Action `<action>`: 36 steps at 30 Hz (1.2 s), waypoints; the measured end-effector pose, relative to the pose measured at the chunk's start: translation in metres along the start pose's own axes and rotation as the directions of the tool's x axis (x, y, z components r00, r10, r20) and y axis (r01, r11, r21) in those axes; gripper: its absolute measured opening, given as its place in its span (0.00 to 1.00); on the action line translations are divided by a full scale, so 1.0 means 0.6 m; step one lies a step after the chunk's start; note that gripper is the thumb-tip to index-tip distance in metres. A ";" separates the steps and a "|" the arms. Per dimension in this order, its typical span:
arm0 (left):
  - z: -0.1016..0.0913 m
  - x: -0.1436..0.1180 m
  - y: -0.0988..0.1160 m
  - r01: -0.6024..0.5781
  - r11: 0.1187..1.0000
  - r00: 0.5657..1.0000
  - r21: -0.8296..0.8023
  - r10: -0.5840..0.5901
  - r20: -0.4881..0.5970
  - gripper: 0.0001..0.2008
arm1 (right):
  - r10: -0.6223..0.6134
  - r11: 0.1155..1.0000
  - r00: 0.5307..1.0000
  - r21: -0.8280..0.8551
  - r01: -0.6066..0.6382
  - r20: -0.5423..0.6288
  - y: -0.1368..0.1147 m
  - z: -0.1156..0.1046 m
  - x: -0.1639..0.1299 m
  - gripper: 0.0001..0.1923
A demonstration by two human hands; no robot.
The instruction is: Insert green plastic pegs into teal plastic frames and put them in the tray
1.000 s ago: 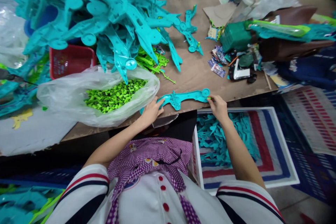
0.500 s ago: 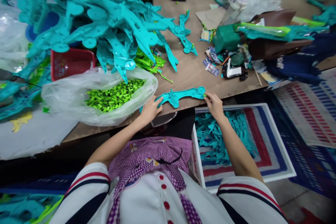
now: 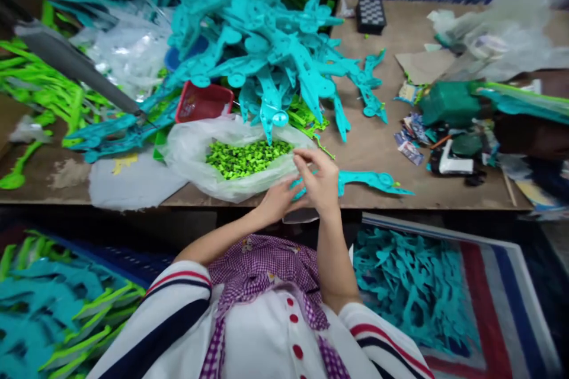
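Head view: the teal plastic piece [image 3: 373, 180] is steadied on the desk [image 3: 377, 148] by the left hand [image 3: 278, 198], fingers curled on it; the right hand [image 3: 317, 180], fingers loosely spread and empty, is held at the bag of green pegs [image 3: 242, 159], where one peg is judged to need pinching.

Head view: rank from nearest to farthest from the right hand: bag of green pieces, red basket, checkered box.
From the right hand:
1. Bag of green pieces, just left of the fingers at the table's near edge.
2. Red basket, farther left and back, under the teal pile.
3. Checkered box, far back of the table, slightly right.
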State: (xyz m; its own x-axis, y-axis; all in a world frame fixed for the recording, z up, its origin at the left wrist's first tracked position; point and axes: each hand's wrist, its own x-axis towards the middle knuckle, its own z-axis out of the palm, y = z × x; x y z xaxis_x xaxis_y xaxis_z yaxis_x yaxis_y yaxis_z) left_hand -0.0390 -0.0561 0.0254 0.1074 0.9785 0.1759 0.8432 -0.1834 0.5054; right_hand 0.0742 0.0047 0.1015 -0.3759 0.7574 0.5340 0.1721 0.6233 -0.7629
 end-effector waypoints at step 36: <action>0.007 0.005 -0.023 0.337 0.930 0.931 -0.147 -0.306 0.199 0.28 | 0.183 0.956 0.960 -0.264 -0.125 0.210 0.188 -0.052 -0.062 0.09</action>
State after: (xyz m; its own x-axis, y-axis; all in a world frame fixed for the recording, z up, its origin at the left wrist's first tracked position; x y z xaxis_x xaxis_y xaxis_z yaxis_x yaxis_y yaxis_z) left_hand -0.0482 -0.0502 0.0155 -0.0532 0.9858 -0.1592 0.7426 0.1457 0.6537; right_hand 0.1358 0.0529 0.0072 -0.5210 0.8006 0.2961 0.4517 0.5529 -0.7002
